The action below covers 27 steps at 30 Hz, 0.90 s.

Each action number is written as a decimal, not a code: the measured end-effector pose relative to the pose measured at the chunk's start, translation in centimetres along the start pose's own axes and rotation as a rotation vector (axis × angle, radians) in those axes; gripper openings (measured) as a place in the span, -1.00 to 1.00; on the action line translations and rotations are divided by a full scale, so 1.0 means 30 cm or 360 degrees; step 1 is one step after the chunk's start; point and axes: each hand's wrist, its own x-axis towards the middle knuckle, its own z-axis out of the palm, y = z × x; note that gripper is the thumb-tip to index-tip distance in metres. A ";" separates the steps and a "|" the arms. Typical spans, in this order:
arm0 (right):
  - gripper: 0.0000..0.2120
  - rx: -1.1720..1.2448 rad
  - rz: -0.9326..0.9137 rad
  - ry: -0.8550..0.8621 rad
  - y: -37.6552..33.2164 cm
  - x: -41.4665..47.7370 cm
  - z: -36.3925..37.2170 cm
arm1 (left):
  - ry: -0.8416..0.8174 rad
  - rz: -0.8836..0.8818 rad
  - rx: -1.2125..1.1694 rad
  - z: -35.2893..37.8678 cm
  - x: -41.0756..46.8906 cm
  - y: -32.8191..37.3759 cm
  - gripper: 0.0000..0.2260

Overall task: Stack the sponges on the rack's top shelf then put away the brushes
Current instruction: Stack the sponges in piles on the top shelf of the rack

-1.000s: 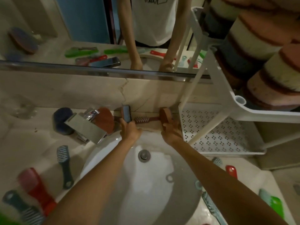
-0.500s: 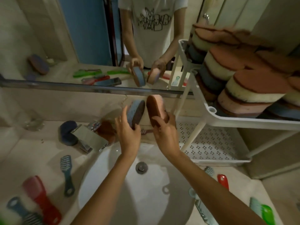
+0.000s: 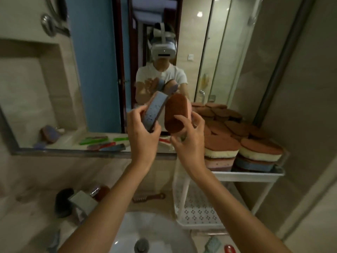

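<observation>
Above the sink (image 3: pixel 155 231), head view: left hand (image 3: pixel 144 132) grips a blue sponge (image 3: pixel 155 108) with a pitted face, and right hand (image 3: pixel 189 141) grips a brown-topped sponge (image 3: pixel 177 114). Both ovals stand on end, long axes tilted upward, nearly touching. The rack's top shelf (image 3: pixel 246 174) lies rightward of the right hand, the nearer one, and slightly below it, bearing flat stacked sponges (image 3: pixel 259 148) of soft layered foam. Judged: each held sponge must turn flat before placing. A bristled brush (image 3: pixel 148 198) lies on the table below both hands.
</observation>
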 end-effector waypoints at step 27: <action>-0.61 -0.0294 0.0591 -0.0340 0.394 0.259 -0.329 | -0.1021 0.0790 0.0706 0.398 0.008 0.035 -0.67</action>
